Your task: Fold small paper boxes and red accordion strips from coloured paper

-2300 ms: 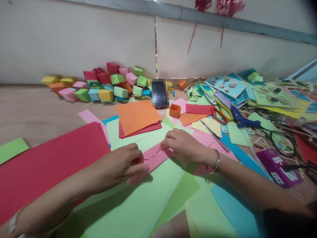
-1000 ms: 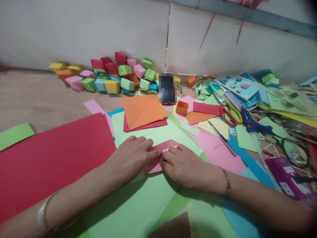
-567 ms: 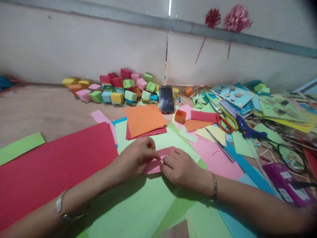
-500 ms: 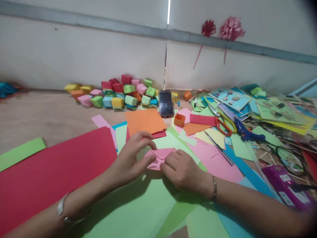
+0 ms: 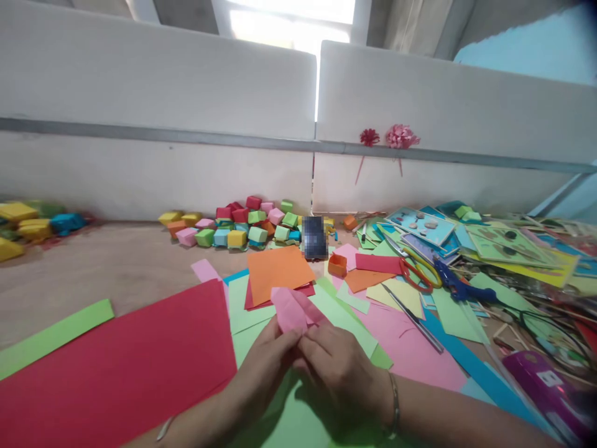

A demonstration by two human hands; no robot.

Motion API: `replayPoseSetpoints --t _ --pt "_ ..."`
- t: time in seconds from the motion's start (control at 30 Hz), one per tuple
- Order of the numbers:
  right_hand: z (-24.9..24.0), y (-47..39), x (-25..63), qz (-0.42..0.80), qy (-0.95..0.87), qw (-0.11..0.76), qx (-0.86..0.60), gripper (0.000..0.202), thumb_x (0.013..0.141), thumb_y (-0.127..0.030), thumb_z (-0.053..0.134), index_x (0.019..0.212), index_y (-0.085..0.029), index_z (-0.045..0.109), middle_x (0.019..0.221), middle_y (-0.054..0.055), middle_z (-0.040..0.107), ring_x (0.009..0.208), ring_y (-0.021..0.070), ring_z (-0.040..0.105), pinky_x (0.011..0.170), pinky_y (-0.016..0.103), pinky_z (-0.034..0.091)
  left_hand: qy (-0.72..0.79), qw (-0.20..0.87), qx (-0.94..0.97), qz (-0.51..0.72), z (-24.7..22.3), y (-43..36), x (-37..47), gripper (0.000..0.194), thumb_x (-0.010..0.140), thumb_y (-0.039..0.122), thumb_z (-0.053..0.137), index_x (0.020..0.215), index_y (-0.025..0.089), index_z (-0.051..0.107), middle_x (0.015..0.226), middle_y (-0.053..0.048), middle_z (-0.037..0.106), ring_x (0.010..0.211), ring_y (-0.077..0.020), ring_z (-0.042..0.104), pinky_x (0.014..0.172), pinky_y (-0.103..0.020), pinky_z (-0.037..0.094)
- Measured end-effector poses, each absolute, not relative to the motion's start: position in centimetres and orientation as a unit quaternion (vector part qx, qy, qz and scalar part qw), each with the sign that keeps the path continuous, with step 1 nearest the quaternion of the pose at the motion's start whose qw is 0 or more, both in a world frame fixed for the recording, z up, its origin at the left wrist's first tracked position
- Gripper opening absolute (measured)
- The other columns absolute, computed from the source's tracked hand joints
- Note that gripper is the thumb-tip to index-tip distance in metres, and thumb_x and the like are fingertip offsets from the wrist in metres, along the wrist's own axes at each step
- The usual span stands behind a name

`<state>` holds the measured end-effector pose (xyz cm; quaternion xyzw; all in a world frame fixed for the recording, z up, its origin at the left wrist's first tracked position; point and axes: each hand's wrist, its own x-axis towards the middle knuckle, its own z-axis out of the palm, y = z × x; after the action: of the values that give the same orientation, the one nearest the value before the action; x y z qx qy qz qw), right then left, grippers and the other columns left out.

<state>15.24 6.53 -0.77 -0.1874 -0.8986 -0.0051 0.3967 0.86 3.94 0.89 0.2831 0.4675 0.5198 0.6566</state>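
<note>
Between both hands is a small piece of folded pink paper (image 5: pixel 290 309), its upper end sticking up past the fingers with a crease and a flap on its right side. My left hand (image 5: pixel 268 361) closes on its lower left edge, thumb on top. Fingers bent, my right hand (image 5: pixel 333 364) grips the lower right part and meets the left hand there; the paper's bottom is hidden. Light green sheets (image 5: pixel 298 414) lie beneath the hands. Just beyond the pink paper is an orange sheet (image 5: pixel 277 274), and a large red sheet (image 5: pixel 140 361) spreads to the left.
Many small folded paper boxes (image 5: pixel 236 239) are heaped by the white wall. An open orange paper box (image 5: pixel 337 265) stands near a pixelated dark object (image 5: pixel 315 238). Rightward lie scissors (image 5: pixel 417 274), a pen (image 5: pixel 413 316), a blue glue gun (image 5: pixel 459 283) and a purple power strip (image 5: pixel 545 389).
The pink paper has gone from lying level to standing with one end up. My left hand has come in closer to the right. The view has tilted upward.
</note>
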Motion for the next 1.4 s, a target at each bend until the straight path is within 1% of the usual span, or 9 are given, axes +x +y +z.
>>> replayPoseSetpoints --t 0.07,0.2,0.3,0.4,0.63,0.9,1.1,1.2,1.4 --pt "-0.6 6.6 15.5 -0.003 -0.887 0.427 -0.175 0.021 0.098 -0.026 0.045 0.094 -0.012 0.061 0.075 0.007 0.064 0.068 0.0181 0.053 0.060 0.030 0.044 0.480 0.653 0.279 0.514 1.0 4.2 0.6 0.009 0.066 0.017 0.064 0.075 0.018 0.062 0.061 0.002 0.062 0.060 -0.0155 0.060 0.056 -0.025 0.048" --pt "-0.1 7.9 16.3 -0.026 -0.847 0.445 -0.289 0.016 0.091 -0.031 0.058 0.094 -0.015 0.058 0.081 0.009 0.062 0.075 0.0213 0.055 0.062 0.032 0.047 0.473 0.645 0.335 0.498 0.7 4.8 0.0 0.015 0.069 0.016 0.060 0.083 0.017 0.065 0.067 -0.001 0.068 0.063 -0.0183 0.064 0.057 -0.027 0.049" --pt "-0.3 8.8 16.4 0.083 -0.828 0.401 -0.383 0.021 0.084 -0.031 0.061 0.097 -0.017 0.054 0.081 0.006 0.061 0.069 0.0181 0.055 0.058 0.028 0.046 0.491 0.614 0.376 0.490 0.3 4.9 -0.1 0.014 0.070 0.019 0.065 0.084 0.017 0.066 0.070 -0.002 0.069 0.064 -0.0182 0.064 0.058 -0.026 0.048" --pt "-0.8 9.1 16.2 0.215 -0.810 0.344 -0.424 0.010 0.079 -0.023 0.057 0.087 -0.019 0.051 0.069 -0.002 0.056 0.057 0.0126 0.049 0.051 0.022 0.038 0.496 0.593 0.415 0.480 -0.2 5.0 -0.1 0.019 0.069 0.019 0.068 0.088 0.017 0.067 0.074 -0.002 0.071 0.067 -0.0195 0.065 0.060 -0.027 0.048" --pt "-1.1 8.7 16.1 0.279 -0.792 0.320 -0.439 0.007 0.076 -0.020 0.055 0.081 -0.020 0.050 0.060 -0.006 0.049 0.055 0.0119 0.045 0.052 0.023 0.032 0.533 0.541 0.437 0.482 -0.7 4.5 0.1 0.032 0.073 0.026 0.070 0.102 0.015 0.063 0.091 -0.008 0.074 0.078 -0.0233 0.068 0.067 -0.032 0.053" --pt "-1.8 8.6 15.7 0.305 -0.775 0.383 -0.400 0.013 0.066 -0.005 0.054 0.068 -0.018 0.054 0.066 -0.003 0.054 0.062 0.0114 0.049 0.057 0.022 0.038 0.540 0.510 0.463 0.483 -0.5 4.4 0.2 0.032 0.068 0.032 0.078 0.091 0.014 0.065 0.079 -0.007 0.073 0.069 -0.0208 0.065 0.061 -0.030 0.051" --pt "-1.7 8.4 15.8 0.282 -0.789 0.405 -0.364 0.009 0.074 -0.013 0.063 0.067 -0.017 0.066 0.067 0.001 0.059 0.063 0.0120 0.052 0.057 0.022 0.039 0.521 0.555 0.432 0.485 -1.1 4.3 0.0 0.047 0.063 0.051 0.080 0.088 0.014 0.067 0.073 -0.005 0.070 0.063 -0.0186 0.062 0.056 -0.027 0.047" --pt "-1.8 8.3 15.8 0.278 -0.792 0.404 -0.365 0.014 0.077 -0.013 0.061 0.064 -0.017 0.067 0.065 0.002 0.062 0.063 0.0124 0.054 0.058 0.024 0.039 0.529 0.528 0.456 0.483 -1.0 4.2 -0.2 0.039 0.063 0.045 0.079 0.085 0.015 0.070 0.074 -0.004 0.070 0.066 -0.0193 0.062 0.057 -0.027 0.046" --pt "-1.9 7.8 15.5 0.336 -0.750 0.385 -0.420 0.011 0.068 -0.008 0.059 0.073 -0.018 0.059 0.066 -0.002 0.062 0.061 0.0119 0.054 0.057 0.023 0.040 0.533 0.427 0.541 0.491 -0.6 4.2 -0.4 0.020 0.063 0.030 0.072 0.080 0.019 0.077 0.090 -0.007 0.076 0.090 -0.0268 0.067 0.079 -0.035 0.052"
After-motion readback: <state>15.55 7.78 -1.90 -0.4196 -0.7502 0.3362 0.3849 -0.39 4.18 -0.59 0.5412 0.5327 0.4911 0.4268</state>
